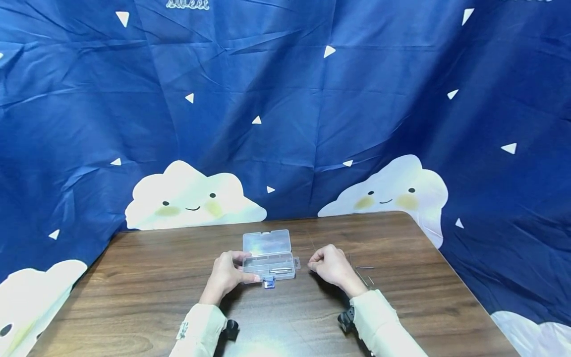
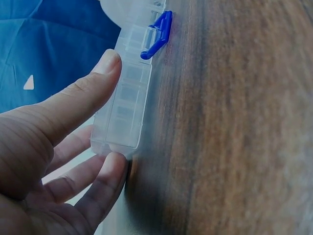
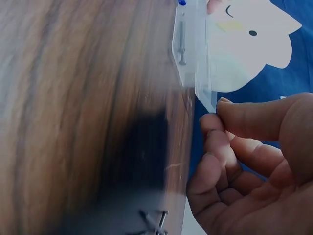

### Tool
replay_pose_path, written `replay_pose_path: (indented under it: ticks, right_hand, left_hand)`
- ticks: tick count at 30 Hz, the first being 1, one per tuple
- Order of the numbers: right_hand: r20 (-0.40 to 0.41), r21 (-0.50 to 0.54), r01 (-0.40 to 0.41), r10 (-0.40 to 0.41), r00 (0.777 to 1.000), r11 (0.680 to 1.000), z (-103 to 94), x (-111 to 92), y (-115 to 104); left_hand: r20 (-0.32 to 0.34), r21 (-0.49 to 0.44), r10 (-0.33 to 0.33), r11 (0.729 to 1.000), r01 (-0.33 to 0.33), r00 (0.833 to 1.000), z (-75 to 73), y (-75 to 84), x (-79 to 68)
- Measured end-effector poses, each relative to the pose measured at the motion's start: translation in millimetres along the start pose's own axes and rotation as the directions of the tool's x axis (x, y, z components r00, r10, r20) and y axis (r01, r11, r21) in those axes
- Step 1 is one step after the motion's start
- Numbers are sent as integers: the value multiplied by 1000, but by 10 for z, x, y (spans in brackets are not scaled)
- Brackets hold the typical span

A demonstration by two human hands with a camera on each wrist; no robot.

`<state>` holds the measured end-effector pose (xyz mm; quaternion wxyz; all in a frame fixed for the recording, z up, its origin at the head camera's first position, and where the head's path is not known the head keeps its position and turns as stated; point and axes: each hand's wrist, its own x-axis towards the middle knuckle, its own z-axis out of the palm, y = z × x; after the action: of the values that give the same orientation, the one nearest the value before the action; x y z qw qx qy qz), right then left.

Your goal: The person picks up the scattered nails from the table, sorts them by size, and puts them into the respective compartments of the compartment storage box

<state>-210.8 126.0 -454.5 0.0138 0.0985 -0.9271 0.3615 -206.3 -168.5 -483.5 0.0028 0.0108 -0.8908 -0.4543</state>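
A clear plastic compartment box (image 1: 260, 267) lies on the table with its lid (image 1: 266, 243) folded back and a blue latch (image 1: 269, 282) at its front. My left hand (image 1: 226, 273) holds the box's left end, thumb along the front side and fingers around the end and back. Thin metal pieces resembling long screws (image 3: 182, 44) lie inside the box at its right. Just right of the box is my right hand (image 1: 332, 266), its thumb and index fingertips together and other fingers curled. Whether something small is between those fingertips cannot be made out.
Several thin metal pieces (image 1: 362, 277), with heads visible in the right wrist view, lie loose beyond my right hand. A clear hanging tab (image 1: 297, 263) sticks out from the box's right end. The wooden table (image 1: 156, 277) meets a blue curtain (image 1: 285, 124) behind.
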Motion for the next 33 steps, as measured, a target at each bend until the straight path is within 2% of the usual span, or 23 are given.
replay_pose_path:
  ticks: [13,23,33]
  right_hand:
    - [-35,-11,-97,96,995,995,-236,-69,367]
    - [-51,-36,-101,99,994,994,-322,-111,487]
    - [-60,-53,-128,125,990,990,-311,-111,559]
  left_hand:
    - [-5,-16,14,1000,-14,1000,4,8,-23]
    - [-8,-4,12,1000,-12,1000,15,-28,-24]
    - [-8,-12,6,1000,-6,1000,22,-42,-15]
